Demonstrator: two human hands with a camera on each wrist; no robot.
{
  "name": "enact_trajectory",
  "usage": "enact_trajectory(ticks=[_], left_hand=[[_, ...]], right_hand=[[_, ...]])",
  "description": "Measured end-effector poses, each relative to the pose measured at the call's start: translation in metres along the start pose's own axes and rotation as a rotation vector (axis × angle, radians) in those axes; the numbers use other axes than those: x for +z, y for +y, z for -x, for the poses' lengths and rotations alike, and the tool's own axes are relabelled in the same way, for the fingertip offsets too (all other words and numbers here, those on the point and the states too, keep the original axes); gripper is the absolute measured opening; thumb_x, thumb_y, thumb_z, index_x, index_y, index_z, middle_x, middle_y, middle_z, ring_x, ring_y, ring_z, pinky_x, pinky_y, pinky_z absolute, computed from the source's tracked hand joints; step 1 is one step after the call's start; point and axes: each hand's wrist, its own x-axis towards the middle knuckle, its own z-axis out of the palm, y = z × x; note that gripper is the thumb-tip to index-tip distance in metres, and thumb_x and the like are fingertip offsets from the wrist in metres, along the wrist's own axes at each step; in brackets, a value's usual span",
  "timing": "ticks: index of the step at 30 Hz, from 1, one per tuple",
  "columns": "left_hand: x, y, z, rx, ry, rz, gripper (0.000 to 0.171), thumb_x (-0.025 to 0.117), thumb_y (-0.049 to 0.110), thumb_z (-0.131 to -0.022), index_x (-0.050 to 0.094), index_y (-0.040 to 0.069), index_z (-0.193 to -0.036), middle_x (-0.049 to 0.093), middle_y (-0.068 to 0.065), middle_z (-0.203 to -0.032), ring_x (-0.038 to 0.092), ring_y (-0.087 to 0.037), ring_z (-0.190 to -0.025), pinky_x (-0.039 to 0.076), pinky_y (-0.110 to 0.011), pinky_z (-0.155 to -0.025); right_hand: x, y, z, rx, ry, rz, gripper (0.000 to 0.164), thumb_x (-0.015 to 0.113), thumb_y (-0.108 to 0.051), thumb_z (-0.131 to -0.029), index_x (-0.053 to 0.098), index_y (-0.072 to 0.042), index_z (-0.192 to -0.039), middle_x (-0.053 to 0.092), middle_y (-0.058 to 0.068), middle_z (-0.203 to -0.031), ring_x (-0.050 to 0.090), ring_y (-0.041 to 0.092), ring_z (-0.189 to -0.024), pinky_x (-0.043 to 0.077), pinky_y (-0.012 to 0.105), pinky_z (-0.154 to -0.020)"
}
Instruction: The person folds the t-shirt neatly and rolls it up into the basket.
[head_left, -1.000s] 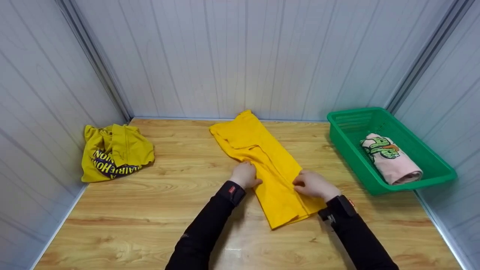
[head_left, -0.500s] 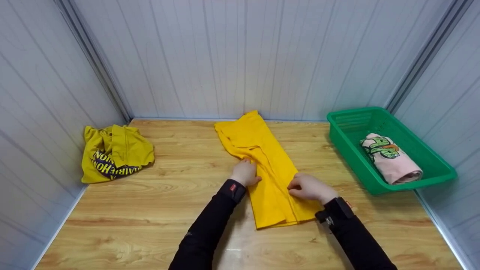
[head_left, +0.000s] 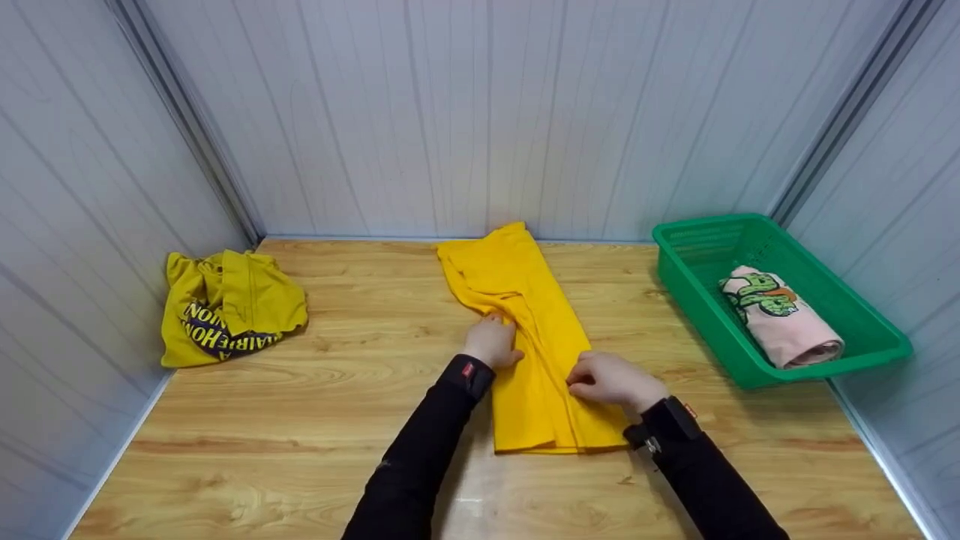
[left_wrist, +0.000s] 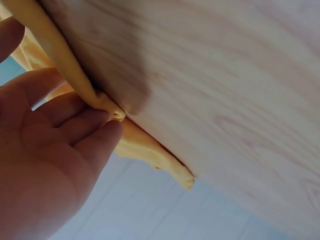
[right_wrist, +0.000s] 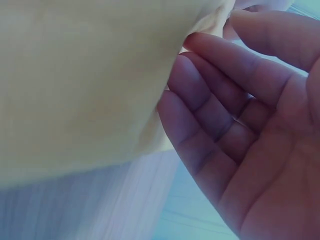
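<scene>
A yellow T-shirt (head_left: pixel 551 300), folded lengthwise, lies on the wooden tabletop with its far end close to the back wall. My left hand (head_left: pixel 491 341) rests at its left edge. In the left wrist view, those fingertips (left_wrist: pixel 112 131) touch the rumpled edge of the cloth, thumb apart. Across the shirt, my right hand (head_left: pixel 616 381) touches the right side near the lower end. Its bent, relaxed fingers (right_wrist: pixel 182 112) meet the fabric's edge in the right wrist view, thumb standing off. A crease runs down the shirt between both hands.
At right stands a green basket (head_left: pixel 701 315) holding a rolled pink garment (head_left: pixel 787 322) with a green print. A crumpled mustard-yellow garment (head_left: pixel 259 296) with lettering lies at the left wall. White panel walls (head_left: pixel 375 112) enclose the wooden tabletop (head_left: pixel 277 442) on three sides.
The shirt's lower end has swung left, its far end slightly right, so it lies straighter. My right hand has moved a little left with it; my left hand has hardly shifted.
</scene>
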Motion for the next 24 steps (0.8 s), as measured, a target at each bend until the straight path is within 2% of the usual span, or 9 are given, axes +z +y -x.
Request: enact_trajectory(ticks=[7, 12, 18, 24], left_hand=[[0.000, 0.001, -0.004, -0.025, -0.006, 0.043, 0.057, 0.067, 0.046, -0.090, 0.064, 0.003, -0.126, 0.058, -0.019, -0.129, 0.053, -0.030, -0.122, 0.048, -0.044, -0.095], [0.001, 0.002, -0.004, -0.024, -0.002, 0.039, 0.059, 0.066, 0.045, -0.090, 0.062, 0.002, -0.129, 0.056, -0.019, -0.133, 0.049, -0.030, -0.127, 0.045, -0.042, -0.099], [0.001, 0.008, -0.001, -0.057, -0.027, -0.009, 0.063, 0.062, 0.050, -0.093, 0.056, 0.006, -0.139, 0.051, -0.019, -0.141, 0.045, -0.029, -0.133, 0.042, -0.041, -0.103], [0.001, 0.016, 0.005, -0.082, -0.012, -0.101, 0.059, 0.059, 0.051, -0.094, 0.062, 0.006, -0.132, 0.056, -0.015, -0.136, 0.049, -0.026, -0.128, 0.041, -0.039, -0.103]], right_hand=[[-0.001, -0.005, -0.004, -0.009, -0.014, -0.013, 0.013, 0.067, -0.016, -0.093, 0.076, -0.007, -0.096, 0.059, -0.003, -0.087, 0.054, 0.014, -0.077, 0.047, 0.033, -0.073], [-0.002, -0.003, -0.006, -0.005, -0.034, -0.029, 0.014, 0.066, -0.017, -0.094, 0.076, -0.007, -0.098, 0.061, -0.001, -0.089, 0.056, 0.014, -0.078, 0.048, 0.033, -0.074], [-0.006, 0.002, -0.006, 0.001, -0.045, -0.027, 0.016, 0.064, -0.015, -0.095, 0.076, -0.006, -0.101, 0.067, 0.005, -0.094, 0.061, 0.018, -0.083, 0.050, 0.039, -0.078], [-0.010, 0.004, -0.008, 0.035, 0.005, 0.005, 0.019, 0.062, -0.016, -0.097, 0.074, -0.005, -0.108, 0.069, 0.008, -0.101, 0.064, 0.023, -0.091, 0.050, 0.042, -0.082]])
